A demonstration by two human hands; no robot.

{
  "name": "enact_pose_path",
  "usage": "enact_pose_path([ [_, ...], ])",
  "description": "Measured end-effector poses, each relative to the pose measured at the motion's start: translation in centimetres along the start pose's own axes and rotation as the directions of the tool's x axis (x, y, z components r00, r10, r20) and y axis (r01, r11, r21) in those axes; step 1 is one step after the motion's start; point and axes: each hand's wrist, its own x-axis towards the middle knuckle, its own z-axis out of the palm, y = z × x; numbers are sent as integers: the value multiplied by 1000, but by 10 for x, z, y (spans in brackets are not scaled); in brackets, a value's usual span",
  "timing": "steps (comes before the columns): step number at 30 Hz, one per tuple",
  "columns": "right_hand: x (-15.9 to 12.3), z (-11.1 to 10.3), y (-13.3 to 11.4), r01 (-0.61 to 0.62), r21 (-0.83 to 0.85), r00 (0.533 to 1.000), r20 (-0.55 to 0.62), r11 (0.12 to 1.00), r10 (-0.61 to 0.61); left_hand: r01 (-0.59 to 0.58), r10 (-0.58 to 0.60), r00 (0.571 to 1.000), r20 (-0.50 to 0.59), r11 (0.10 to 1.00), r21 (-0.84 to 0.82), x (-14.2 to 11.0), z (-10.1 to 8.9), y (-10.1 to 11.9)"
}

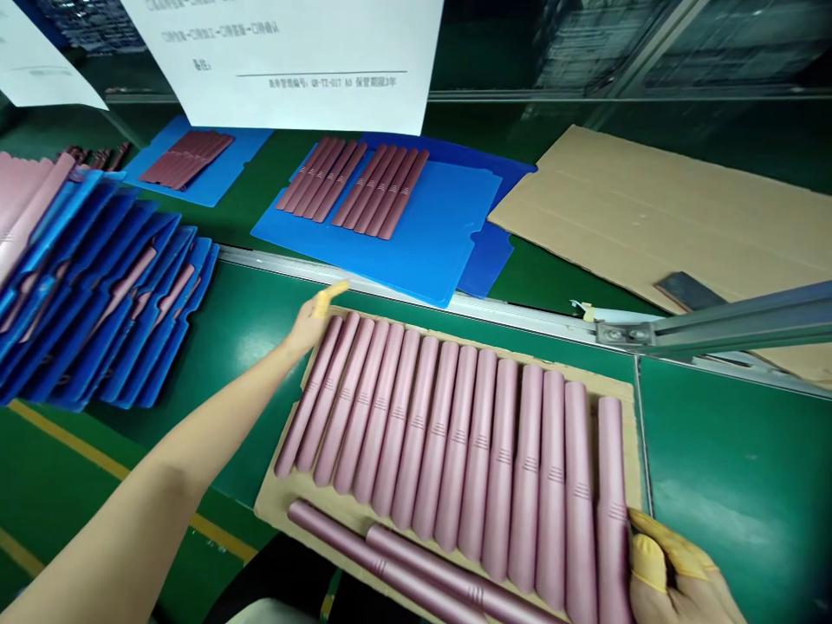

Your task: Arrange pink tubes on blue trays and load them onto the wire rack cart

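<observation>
Pink tubes [455,433] looked like anodised metal, smooth with a satin sheen, brown corrugated cardboard [279,507] was matt and slightly rough, blue plastic sheets [416,234] were glossy, white paper notice [279,52] was matt, green bench mat [734,451] was smooth, aluminium rail [747,321] was dull, yellow rubber finger cots [642,563] were matt

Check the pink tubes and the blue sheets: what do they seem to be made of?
The pink tubes look like satin anodized metal, perhaps aluminium, from their soft, even sheen; the look cannot confirm it. The blue sheets look like matte plastic, from their flat, cleanly notched edges.
</observation>
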Motion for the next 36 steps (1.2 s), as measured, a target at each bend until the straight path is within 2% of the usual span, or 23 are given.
enact_pose_path([
  [2,1,0,1,7,-11,1000,3,1000,-7,3,5,988,-154,999,50,-35,-11,-10],
  [3,1,1,1,17,-8,1000,-7,1000,-17,21,-6,986,-165,996,87,-56,-16,-15],
  [6,0,1,2,36,7,999,-35,999,-36,37,-25,998,-64,978,203,-111,-18,-30],
  [8,-1,1,4,25,10,1000,-18,1000,-24,-5,-6,999,42,969,248,-133,-11,-34],
  [11,-2,1,8,25,3,1000,-9,1000,-25,-76,35,989,147,957,281,-140,2,-31],
  [13,-3,2,10,48,2,999,-12,999,-48,-86,45,988,151,957,278,-137,7,-28],
  [16,-5,2,9,54,7,999,1,999,-54,-38,21,997,77,974,224,-135,9,-24],
  [18,-7,2,6,-3,21,1000,2,1000,3,53,-44,998,-54,985,164,-141,6,-21],
  [19,-9,2,4,-40,27,999,3,999,39,116,-99,986,-134,985,131,-147,4,-20],
  [21,-11,3,2,-101,28,995,-1,995,101,267,-241,934,-264,961,67,-162,-6,-18],
  [23,-13,3,1,-131,21,991,-10,991,131,415,-390,865,-316,910,12,-182,-18,-17],
  [27,-12,3,2,-190,45,982,-14,981,190,626,-620,741,-257,777,-71,-233,-41,-12],
  [30,-10,1,-1,-249,69,968,31,966,248,741,-746,645,-170,664,-103,-263,-42,-3],
  [32,-6,0,-6,-300,72,953,74,951,295,769,-770,616,-166,634,-85,-271,-38,3],
  [36,10,-1,-14,-443,42,884,188,896,428,778,-770,601,-215,625,-65,-265,-31,9],
])
